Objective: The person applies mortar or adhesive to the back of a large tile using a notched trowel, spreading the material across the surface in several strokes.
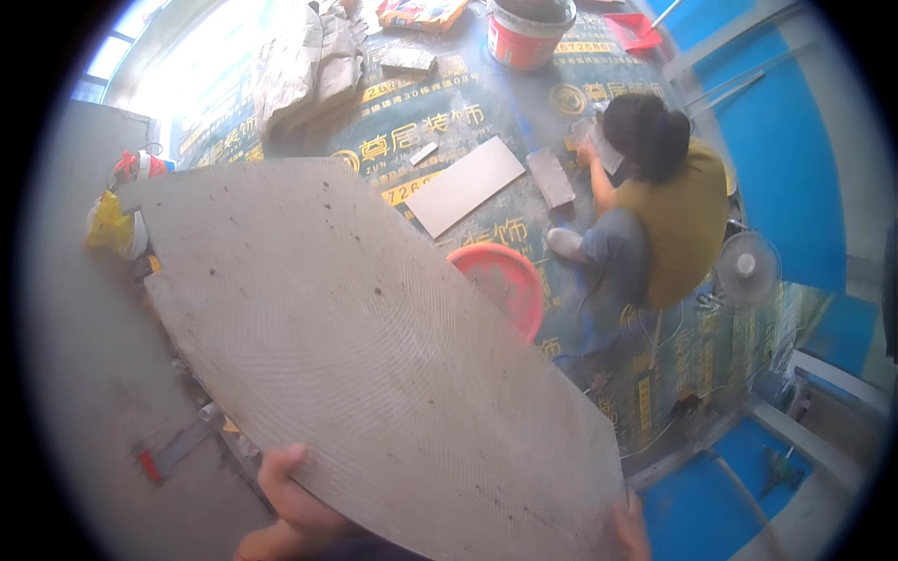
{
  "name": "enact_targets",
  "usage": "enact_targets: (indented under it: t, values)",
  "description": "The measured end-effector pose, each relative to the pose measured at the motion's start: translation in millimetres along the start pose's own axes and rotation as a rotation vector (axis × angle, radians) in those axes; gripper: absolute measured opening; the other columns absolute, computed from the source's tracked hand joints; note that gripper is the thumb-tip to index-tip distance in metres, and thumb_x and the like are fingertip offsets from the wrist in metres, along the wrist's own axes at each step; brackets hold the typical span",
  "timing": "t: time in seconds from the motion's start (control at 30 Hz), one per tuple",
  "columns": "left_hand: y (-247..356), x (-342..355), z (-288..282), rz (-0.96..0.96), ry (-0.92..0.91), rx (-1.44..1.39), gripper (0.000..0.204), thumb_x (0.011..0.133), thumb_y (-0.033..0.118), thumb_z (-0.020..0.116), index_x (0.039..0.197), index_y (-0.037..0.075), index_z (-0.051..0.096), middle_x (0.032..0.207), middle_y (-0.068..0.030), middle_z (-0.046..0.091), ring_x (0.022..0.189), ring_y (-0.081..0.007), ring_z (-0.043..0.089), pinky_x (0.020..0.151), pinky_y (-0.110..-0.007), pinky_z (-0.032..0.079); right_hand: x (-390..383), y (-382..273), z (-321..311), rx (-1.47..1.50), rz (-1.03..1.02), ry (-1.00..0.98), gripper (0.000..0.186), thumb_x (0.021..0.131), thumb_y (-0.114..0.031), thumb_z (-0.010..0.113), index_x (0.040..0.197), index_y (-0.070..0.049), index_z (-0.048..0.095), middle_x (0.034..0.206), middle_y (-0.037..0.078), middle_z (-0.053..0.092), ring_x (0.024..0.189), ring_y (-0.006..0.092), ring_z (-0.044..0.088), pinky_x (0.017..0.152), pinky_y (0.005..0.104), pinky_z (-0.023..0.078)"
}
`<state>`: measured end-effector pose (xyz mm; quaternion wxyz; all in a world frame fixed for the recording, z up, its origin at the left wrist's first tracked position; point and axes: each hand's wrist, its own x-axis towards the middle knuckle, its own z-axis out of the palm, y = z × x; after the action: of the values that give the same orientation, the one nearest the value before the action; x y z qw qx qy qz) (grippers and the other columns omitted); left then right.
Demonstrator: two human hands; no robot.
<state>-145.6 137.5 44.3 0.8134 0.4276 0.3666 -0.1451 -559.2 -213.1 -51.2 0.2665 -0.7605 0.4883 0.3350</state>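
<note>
A large grey tile (355,309), its upper face covered in combed ridges of grey adhesive, fills the middle of the view at a slant. My left hand (297,496) grips its lower left edge, thumb on the face and fingers out of sight beneath. At the lower right corner my right hand (632,528) is closed around the edge, only partly in view. Behind the tile's right edge, a red basin (524,285) with grey material inside is partly covered.
A co-worker (669,220) crouches at the right, hands on a light piece. Nearby lie a pale tile strip (468,185) and a grey block (550,179). Farther back are a bucket (526,42), a red dustpan (634,33) and large paper sacks (309,79). A fan (748,266) stands right.
</note>
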Motion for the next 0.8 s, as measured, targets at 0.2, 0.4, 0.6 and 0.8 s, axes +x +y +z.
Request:
enact_targets:
  t: [0.2,0.4,0.6,0.8]
  values:
    - [1,14,-89,0.070,-0.071,0.047,0.068,0.079,0.017,0.052,0.143,-0.005,0.042,0.139,-0.0194,0.055,0.127,-0.0379,0.053,0.111,-0.050,0.041,59,115,61,0.566,0.693,-0.300,0.073,0.104,-0.056,0.041,0.147,0.003,0.044,0.146,0.023,0.051,0.137,0.0383,0.047,0.115,0.0460,0.036]
    - [10,35,-192,0.163,-0.053,0.157,0.071,0.074,0.012,0.053,0.141,-0.008,0.042,0.137,-0.0215,0.056,0.125,-0.0403,0.055,0.111,-0.052,0.042,9,52,96,1.073,0.653,-0.253,0.068,0.103,-0.053,0.046,0.143,0.002,0.048,0.137,0.021,0.057,0.125,0.0350,0.056,0.107,0.0499,0.042]
    - [13,43,-205,0.009,-0.033,0.110,0.078,0.068,0.009,0.052,0.144,-0.004,0.040,0.140,-0.0188,0.053,0.129,-0.0402,0.051,0.113,-0.051,0.042,-8,90,165,0.999,0.766,-0.042,0.070,0.102,-0.054,0.049,0.138,0.007,0.052,0.134,0.021,0.060,0.121,0.0326,0.058,0.103,0.0462,0.044]
    - [29,57,-193,-0.010,-0.044,0.190,0.077,0.067,0.011,0.052,0.141,-0.007,0.043,0.136,-0.0209,0.057,0.127,-0.0408,0.054,0.113,-0.051,0.042,9,140,212,0.725,0.701,0.137,0.076,0.101,-0.058,0.048,0.130,0.012,0.057,0.130,0.021,0.063,0.118,0.0302,0.061,0.100,0.0420,0.046]
